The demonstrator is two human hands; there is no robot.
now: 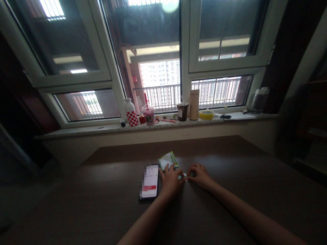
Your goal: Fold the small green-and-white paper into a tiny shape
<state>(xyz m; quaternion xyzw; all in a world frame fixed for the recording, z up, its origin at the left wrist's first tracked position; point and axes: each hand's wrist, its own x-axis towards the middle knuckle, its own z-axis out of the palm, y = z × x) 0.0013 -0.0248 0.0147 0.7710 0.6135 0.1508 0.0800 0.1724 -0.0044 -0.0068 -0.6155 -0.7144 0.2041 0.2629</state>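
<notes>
Over the brown table, my left hand and my right hand face each other. Between their fingertips is a small white-and-green wrapper, pinched from both sides; its exact kind is too small to make out. A flat green-and-white packet lies just beyond my left hand, whose spread outer fingers reach its near edge. To the left of that hand rests a phone with a lit screen showing a timer and a red button.
The dark brown table ends below a stone windowsill. Along the sill stand a red-checked white bottle, a pink cup, a dark drink cup, a tan flask, yellow tape and black scissors.
</notes>
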